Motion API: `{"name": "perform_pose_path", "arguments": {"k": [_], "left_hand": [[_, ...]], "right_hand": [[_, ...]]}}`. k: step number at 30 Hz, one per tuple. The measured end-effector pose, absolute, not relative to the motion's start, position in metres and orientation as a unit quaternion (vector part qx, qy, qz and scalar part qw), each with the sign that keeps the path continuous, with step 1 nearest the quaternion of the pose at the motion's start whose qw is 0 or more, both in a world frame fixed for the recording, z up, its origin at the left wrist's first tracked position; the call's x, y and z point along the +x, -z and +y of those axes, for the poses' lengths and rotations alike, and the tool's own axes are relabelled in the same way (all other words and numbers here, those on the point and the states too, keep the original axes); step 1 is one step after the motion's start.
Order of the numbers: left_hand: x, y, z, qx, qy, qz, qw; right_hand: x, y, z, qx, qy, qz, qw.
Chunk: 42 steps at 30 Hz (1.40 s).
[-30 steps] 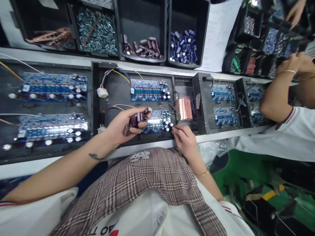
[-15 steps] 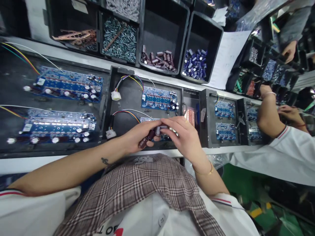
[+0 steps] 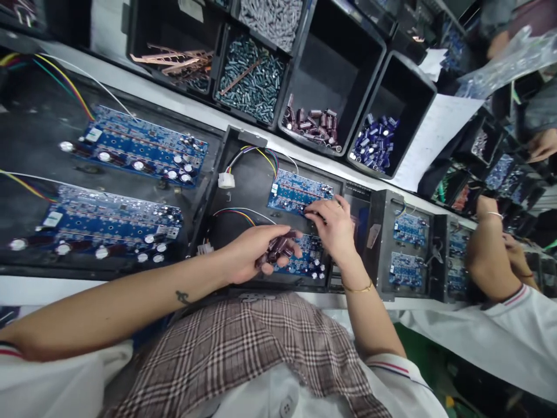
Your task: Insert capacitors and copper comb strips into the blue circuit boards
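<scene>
My left hand (image 3: 248, 252) is palm up with its fingers curled around several brown cylindrical capacitors (image 3: 278, 248), above the lower circuit board (image 3: 310, 247). My right hand (image 3: 333, 223) reaches to the lower edge of the upper blue circuit board (image 3: 300, 188). Its thumb and fingertips pinch a brown capacitor (image 3: 307, 213), mostly covered by the fingers. Both boards lie in a black tray (image 3: 237, 200), with coloured wires running to white connectors, one being the connector (image 3: 226, 180) beside the upper board.
Behind the tray stand black bins of brown capacitors (image 3: 314, 125), blue capacitors (image 3: 375, 142), small green-grey parts (image 3: 252, 78) and copper-coloured strips (image 3: 178, 61). To the left lie two larger-looking boards with capacitors (image 3: 143, 145). A co-worker's arm (image 3: 489, 255) is at the right, near further trays.
My right hand has moved from my left hand to the upper board, taking a capacitor along. The left hand now lies more open to view with several capacitors. The camera view has shifted.
</scene>
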State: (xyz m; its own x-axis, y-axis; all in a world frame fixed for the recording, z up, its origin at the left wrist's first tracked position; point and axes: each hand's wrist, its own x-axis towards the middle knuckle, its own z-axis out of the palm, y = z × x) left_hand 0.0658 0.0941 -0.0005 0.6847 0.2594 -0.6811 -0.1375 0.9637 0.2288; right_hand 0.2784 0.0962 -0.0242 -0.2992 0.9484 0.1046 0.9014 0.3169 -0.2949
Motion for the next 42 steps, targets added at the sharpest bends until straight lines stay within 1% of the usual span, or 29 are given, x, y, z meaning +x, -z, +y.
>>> {"name": "perform_pose_path", "arguments": {"k": [5,9,12,15,17,19,22,24,27,34,42], "left_hand": [[0.065,0.002,0.097,0.058,-0.113,0.368,0.921],[0.067,0.006,0.095,0.045,-0.116,0.376,0.918],[0.067,0.008,0.095,0.029,-0.122,0.385,0.914],[0.068,0.009,0.096,0.025,-0.132,0.396,0.909],[0.069,0.010,0.096,0.028,-0.136,0.390,0.910],[0.070,0.009,0.097,0.028,-0.141,0.384,0.912],[0.069,0.007,0.096,0.031,-0.148,0.398,0.905],[0.067,0.006,0.094,0.042,-0.149,0.405,0.901],[0.059,0.004,0.090,0.063,-0.148,0.403,0.901],[0.042,0.002,0.086,0.107,-0.176,0.397,0.894],[0.037,0.003,0.085,0.041,-0.216,0.382,0.898]], "right_hand": [[0.279,0.027,0.099,-0.557,-0.068,-0.818,0.130],[0.283,0.028,0.098,-0.499,-0.039,-0.860,0.103],[0.281,0.018,0.096,-0.479,-0.072,-0.868,0.113],[0.268,-0.001,0.093,-0.496,-0.157,-0.840,0.152],[0.257,-0.009,0.091,-0.494,-0.203,-0.831,0.156],[0.250,-0.007,0.092,-0.510,-0.180,-0.829,0.143],[0.248,0.009,0.098,-0.551,-0.098,-0.822,0.108],[0.250,0.020,0.102,-0.550,-0.077,-0.827,0.084],[0.251,0.026,0.106,-0.541,-0.065,-0.835,0.074],[0.246,0.021,0.109,-0.534,-0.045,-0.843,0.055],[0.249,0.021,0.111,-0.529,-0.061,-0.844,0.063]]}}
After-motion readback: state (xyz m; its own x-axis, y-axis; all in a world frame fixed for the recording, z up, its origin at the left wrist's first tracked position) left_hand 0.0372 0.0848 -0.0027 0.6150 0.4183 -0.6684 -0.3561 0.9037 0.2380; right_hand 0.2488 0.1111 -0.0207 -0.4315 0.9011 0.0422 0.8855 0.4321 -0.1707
